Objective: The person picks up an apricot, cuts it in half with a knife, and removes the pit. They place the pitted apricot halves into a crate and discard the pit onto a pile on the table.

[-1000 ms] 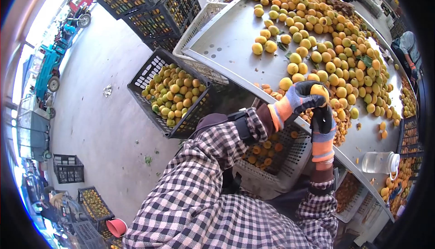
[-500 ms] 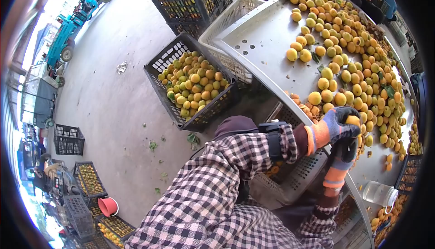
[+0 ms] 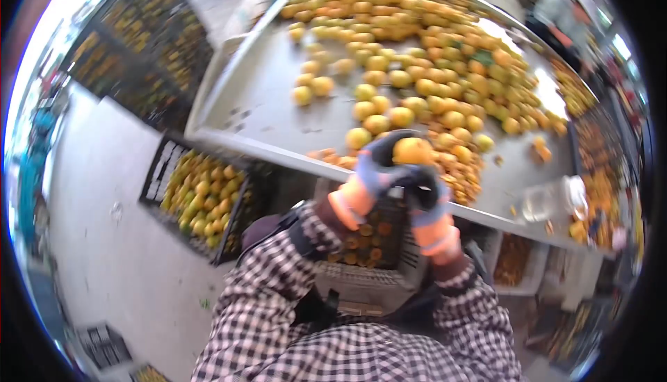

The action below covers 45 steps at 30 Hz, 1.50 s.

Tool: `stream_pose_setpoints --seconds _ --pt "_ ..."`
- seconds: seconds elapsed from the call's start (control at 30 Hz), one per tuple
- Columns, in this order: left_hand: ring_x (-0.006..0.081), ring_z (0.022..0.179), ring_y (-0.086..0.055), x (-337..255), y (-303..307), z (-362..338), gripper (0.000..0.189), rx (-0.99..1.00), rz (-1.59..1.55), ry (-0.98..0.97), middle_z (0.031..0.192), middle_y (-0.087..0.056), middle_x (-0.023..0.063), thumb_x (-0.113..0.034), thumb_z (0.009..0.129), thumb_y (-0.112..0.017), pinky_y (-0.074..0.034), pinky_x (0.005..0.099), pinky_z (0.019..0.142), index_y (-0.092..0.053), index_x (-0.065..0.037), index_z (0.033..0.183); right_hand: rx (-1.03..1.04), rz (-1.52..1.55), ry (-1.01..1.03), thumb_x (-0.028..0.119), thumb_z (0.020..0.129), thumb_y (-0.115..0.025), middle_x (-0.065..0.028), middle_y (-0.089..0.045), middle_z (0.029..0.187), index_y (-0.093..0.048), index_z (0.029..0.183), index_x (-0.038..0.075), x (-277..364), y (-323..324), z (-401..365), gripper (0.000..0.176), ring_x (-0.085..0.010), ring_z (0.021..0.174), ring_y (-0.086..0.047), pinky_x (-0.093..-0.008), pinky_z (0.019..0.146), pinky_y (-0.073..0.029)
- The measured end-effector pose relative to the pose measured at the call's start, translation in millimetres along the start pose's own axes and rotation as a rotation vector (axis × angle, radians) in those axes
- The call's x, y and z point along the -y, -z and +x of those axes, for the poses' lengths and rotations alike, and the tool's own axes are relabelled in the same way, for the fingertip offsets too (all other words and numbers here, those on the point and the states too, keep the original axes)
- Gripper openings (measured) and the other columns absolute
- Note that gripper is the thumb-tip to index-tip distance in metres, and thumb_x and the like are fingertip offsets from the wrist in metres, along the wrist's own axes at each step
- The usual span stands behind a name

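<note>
My left hand (image 3: 379, 168), in a grey-blue and orange glove with dark fingertips, is closed around a round yellow-orange persimmon (image 3: 413, 151). Just beneath the fruit, my right hand (image 3: 426, 205) wears a matching glove and has its fingers curled against the left one. Whatever it grips is hidden by the dark fingers and blur. Both hands are over the near edge of the metal table (image 3: 278, 121). Beyond them spreads a big heap of persimmons (image 3: 445, 76), with a pile of orange peelings or cut pieces (image 3: 462, 180) close by on the right.
Under my hands stands a crate (image 3: 375, 278) with orange pieces inside. A black crate of persimmons (image 3: 201, 201) sits on the floor at left, below stacked full crates (image 3: 139, 48). A clear plastic jar (image 3: 552, 200) lies on the table's right. Another person (image 3: 563, 24) is at far right.
The view has swung to the right, so table and hands appear further left. The persimmon stays in my left hand, and the right hand remains close against it.
</note>
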<state>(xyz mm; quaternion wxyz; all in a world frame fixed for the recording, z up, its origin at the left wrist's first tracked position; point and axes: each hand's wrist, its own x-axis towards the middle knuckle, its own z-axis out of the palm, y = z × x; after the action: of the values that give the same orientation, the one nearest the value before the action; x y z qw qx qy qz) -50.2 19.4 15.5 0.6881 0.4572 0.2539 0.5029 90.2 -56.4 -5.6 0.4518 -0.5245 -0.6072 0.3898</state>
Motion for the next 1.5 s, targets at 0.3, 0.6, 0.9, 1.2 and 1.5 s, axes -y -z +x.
stream_pose_setpoints --seconds 0.3,0.6,0.9,1.2,1.5 --pt "0.0142 0.094 -0.062 -6 -6 8 0.049 0.079 0.389 -0.090 0.106 -0.064 0.0065 -0.023 0.086 -0.070 -0.050 0.0270 0.085 -0.054 0.001 0.127 -0.106 -0.419 0.349 0.006 0.084 -0.060 -0.0163 -0.059 0.079 -0.053 0.101 0.005 18 21 22 0.019 -0.0376 0.073 -0.061 -0.0439 0.058 -0.049" --pt "0.0183 0.086 -0.062 -7 -30 0 0.046 -0.021 -0.169 0.189 0.101 -0.066 0.0104 -0.037 0.099 -0.047 -0.050 0.0287 0.075 -0.057 0.002 0.122 -0.078 -0.360 0.168 0.008 0.080 -0.061 -0.0206 -0.062 0.090 -0.058 0.101 0.004 4 6 26 0.022 -0.0373 0.085 -0.063 -0.0440 0.069 -0.051" --pt "0.0192 0.120 -0.052 42 -22 12 0.057 -0.083 -0.035 0.006 0.134 -0.053 0.0099 -0.024 0.086 -0.068 -0.044 0.0348 0.099 -0.050 -0.003 0.136 -0.127 0.184 -0.057 0.003 0.086 -0.063 -0.0104 -0.066 0.107 -0.057 0.116 0.000 -25 2 33 0.030 -0.0176 0.095 -0.062 -0.0305 0.082 -0.051" --pt "0.0077 0.082 -0.059 37 -26 29 0.030 -0.274 0.180 -0.006 0.090 -0.067 0.0009 -0.030 0.089 -0.070 -0.050 0.0270 0.076 -0.068 -0.002 0.098 -0.230 -0.262 -0.010 0.003 0.087 -0.065 -0.0087 -0.060 0.116 -0.045 0.131 0.003 -45 27 41 0.048 -0.0178 0.098 -0.060 -0.0283 0.079 -0.051" --pt "0.0272 0.088 -0.066 11 -15 20 0.038 -0.124 0.572 -0.062 0.091 -0.068 0.0134 -0.037 0.080 -0.073 -0.050 0.0365 0.082 -0.064 -0.006 0.100 -0.224 -0.284 0.117 0.008 0.091 -0.060 -0.0126 -0.061 0.121 -0.047 0.132 0.004 -29 19 49 0.043 -0.0195 0.106 -0.061 -0.0329 0.087 -0.050"
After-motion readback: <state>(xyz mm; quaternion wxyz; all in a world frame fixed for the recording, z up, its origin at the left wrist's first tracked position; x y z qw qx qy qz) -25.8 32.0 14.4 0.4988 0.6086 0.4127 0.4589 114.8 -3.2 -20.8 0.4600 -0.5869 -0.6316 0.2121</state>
